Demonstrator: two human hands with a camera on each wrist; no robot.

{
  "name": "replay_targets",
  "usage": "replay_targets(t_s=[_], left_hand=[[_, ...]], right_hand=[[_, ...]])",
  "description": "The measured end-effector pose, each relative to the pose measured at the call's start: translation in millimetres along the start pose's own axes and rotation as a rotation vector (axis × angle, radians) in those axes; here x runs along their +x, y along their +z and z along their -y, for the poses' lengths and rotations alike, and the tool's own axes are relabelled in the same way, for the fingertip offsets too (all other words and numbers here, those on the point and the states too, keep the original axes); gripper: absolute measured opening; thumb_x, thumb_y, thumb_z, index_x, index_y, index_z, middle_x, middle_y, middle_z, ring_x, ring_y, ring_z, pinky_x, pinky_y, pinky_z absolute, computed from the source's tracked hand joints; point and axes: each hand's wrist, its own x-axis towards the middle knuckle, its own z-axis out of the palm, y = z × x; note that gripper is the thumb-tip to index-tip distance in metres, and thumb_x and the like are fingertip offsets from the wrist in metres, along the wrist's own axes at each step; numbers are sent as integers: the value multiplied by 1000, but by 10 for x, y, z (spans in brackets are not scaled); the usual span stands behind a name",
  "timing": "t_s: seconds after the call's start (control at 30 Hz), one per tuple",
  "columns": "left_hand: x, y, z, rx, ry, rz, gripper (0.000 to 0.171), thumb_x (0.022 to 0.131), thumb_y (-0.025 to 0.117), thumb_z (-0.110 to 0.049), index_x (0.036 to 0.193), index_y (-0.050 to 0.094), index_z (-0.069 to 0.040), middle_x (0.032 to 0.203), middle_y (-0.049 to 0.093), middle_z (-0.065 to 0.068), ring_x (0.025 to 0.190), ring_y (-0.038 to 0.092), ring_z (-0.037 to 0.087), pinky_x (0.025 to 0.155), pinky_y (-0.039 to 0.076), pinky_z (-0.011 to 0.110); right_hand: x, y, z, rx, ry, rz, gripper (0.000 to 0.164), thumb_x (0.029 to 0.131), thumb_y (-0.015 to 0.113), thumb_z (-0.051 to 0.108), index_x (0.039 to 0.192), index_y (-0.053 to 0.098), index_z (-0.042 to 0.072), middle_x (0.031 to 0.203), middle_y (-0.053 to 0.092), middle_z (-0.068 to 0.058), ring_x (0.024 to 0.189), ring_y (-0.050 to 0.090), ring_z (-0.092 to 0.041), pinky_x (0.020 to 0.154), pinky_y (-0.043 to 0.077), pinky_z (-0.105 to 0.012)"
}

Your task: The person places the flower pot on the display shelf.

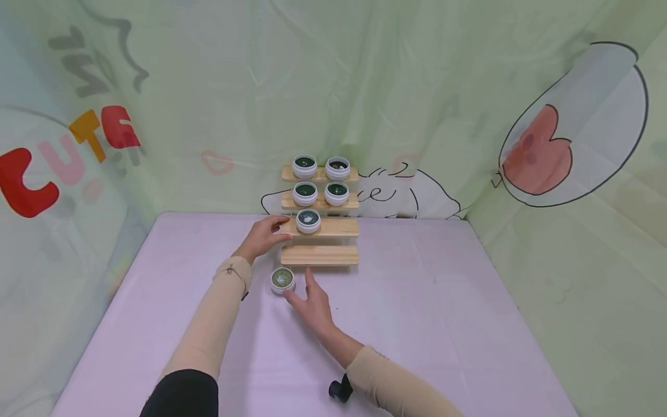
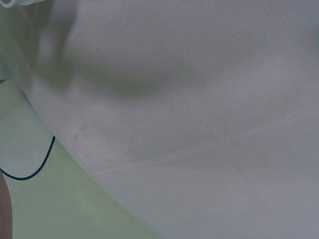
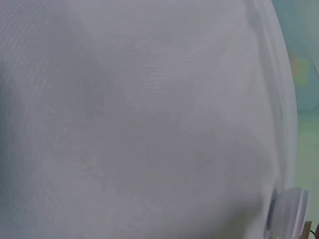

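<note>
A four-step wooden display rack (image 1: pixel 320 255) stands at the back of the table. My left hand (image 1: pixel 263 236) is at the left end of its third step from the top, fingertips at the board's back edge and thumb at its front edge. Close to those fingertips sits a white round jar with a dark green top (image 1: pixel 308 221). On the table before the rack lies a white jar with a lighter green top (image 1: pixel 282 279). My right hand (image 1: pixel 315 307) is beside it, thumb at its rim and forefinger stretched forward. The right wrist view catches a white jar (image 3: pixel 289 213) at its lower right corner.
Several more white jars, such as this one (image 1: pixel 304 166), stand in pairs on the two upper steps. The bottom step is bare wood. Printed curtains (image 1: pixel 219 92) enclose the pale purple table (image 1: pixel 417 324) at the back and sides.
</note>
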Motion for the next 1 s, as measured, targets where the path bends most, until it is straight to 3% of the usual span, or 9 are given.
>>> replay_targets(t_s=[0.4, 0.53, 0.77, 1.0], left_hand=[[10, -3, 24, 14, -18, 17, 58, 87, 76, -18, 136, 53, 4, 138, 54, 19, 128, 52, 30, 110, 45, 33], [-7, -11, -16, 5, -24, 22, 58, 87, 76, -17, 136, 53, 4, 138, 54, 19, 127, 52, 31, 110, 45, 34], [-16, -9, -24, 4, -10, 15, 58, 86, 77, -16, 135, 54, 4, 137, 54, 20, 126, 53, 31, 109, 46, 34], [-14, -3, -7, 8, -3, 9, 58, 86, 77, -16, 135, 53, 5, 137, 54, 21, 127, 53, 31, 109, 46, 34]], right_hand=[[73, 195, -124, -20, -28, -43, 81, 87, 75, 27, 143, 34, -15, 142, 41, -34, 119, 53, -48, 103, 48, -51], [132, 247, -167, -38, -20, -35, 84, 87, 75, 30, 144, 33, -14, 144, 40, -32, 123, 52, -45, 106, 47, -48], [133, 222, -85, 3, 23, -11, 86, 86, 76, 30, 144, 32, -15, 146, 37, -33, 129, 46, -44, 111, 41, -49], [137, 239, -89, -15, 11, -21, 85, 86, 76, 30, 143, 33, -16, 145, 38, -33, 130, 45, -43, 112, 39, -49]])
